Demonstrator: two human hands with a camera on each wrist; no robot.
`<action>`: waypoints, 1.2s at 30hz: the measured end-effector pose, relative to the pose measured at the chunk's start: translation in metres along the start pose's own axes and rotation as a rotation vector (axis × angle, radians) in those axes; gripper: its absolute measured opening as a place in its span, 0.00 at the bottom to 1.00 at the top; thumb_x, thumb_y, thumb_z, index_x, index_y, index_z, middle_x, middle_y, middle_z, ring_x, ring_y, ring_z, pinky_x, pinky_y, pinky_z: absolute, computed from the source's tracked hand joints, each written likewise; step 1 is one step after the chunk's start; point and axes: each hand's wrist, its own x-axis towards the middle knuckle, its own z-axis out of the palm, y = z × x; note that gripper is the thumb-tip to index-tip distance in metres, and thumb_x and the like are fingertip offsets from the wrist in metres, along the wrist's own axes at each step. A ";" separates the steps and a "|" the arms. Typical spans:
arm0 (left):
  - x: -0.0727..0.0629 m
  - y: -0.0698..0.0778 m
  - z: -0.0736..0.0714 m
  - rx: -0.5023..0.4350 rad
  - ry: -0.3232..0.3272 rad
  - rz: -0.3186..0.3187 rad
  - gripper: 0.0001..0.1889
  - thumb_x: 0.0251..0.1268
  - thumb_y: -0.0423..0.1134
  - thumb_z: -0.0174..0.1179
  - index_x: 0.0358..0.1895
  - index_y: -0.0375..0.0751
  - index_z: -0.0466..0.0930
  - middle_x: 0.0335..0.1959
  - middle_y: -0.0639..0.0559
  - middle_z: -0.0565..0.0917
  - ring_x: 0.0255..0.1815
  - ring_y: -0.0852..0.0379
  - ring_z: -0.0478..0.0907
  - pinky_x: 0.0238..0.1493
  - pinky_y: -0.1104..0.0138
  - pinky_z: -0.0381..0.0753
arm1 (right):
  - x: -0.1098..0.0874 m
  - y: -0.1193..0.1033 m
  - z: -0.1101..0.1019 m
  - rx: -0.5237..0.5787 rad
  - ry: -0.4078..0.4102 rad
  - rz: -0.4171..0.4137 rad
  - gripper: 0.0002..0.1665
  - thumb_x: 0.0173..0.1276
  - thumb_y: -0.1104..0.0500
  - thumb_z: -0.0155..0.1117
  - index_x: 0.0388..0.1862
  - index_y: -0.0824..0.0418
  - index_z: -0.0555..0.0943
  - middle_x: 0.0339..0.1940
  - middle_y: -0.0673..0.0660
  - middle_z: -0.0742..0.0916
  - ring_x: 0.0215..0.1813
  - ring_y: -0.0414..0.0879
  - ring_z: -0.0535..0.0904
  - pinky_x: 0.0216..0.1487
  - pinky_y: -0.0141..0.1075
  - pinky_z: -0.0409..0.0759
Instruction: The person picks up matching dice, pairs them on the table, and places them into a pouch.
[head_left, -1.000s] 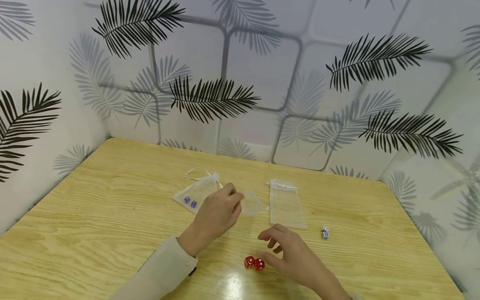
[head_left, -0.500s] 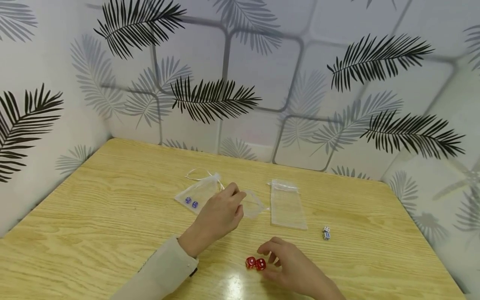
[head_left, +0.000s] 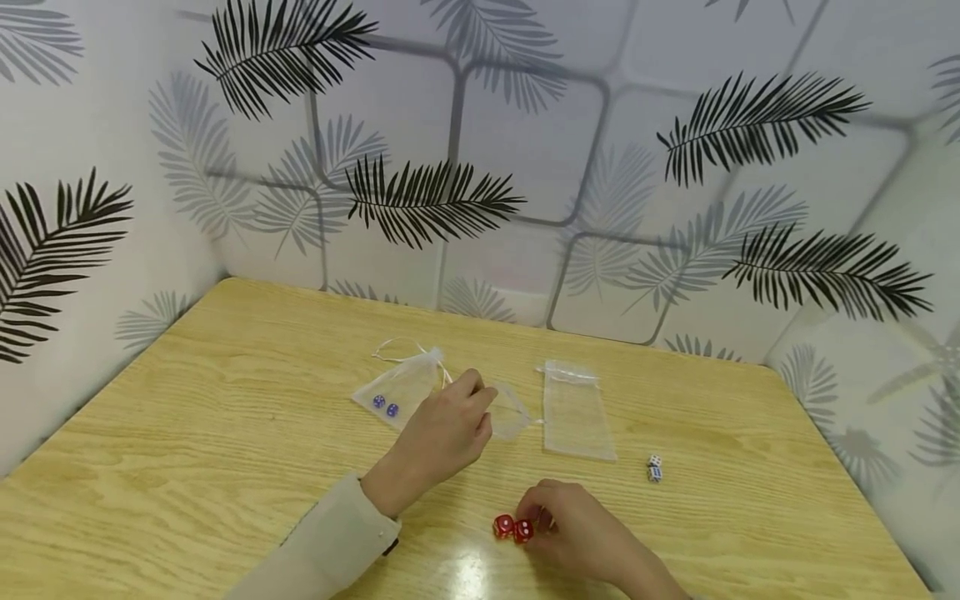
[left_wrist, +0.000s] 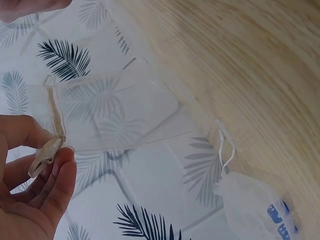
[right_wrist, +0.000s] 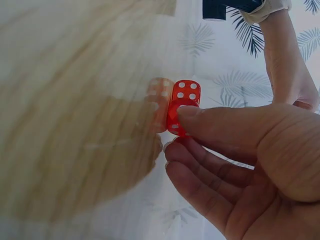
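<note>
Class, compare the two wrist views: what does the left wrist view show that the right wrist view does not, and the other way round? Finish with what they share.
Only the left wrist view: the left hand pinching a sheer bag, and a second bag with blue dice inside.

Only the right wrist view: the red dice, one partly covered by the right hand's thumb, and the left sleeve's cuff.

Both: the wooden table and the leaf-patterned wall.

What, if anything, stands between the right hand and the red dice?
Nothing visible blocks the right hand; its thumb is at the nearer red die. Only that die stands before the farther red die.
</note>
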 end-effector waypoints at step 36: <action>0.000 0.004 -0.001 0.057 -0.012 -0.008 0.03 0.56 0.28 0.64 0.34 0.36 0.82 0.30 0.49 0.75 0.21 0.60 0.75 0.20 0.74 0.74 | 0.009 -0.024 -0.037 -0.055 0.272 -0.047 0.09 0.57 0.68 0.68 0.35 0.59 0.80 0.31 0.49 0.83 0.31 0.34 0.78 0.32 0.27 0.80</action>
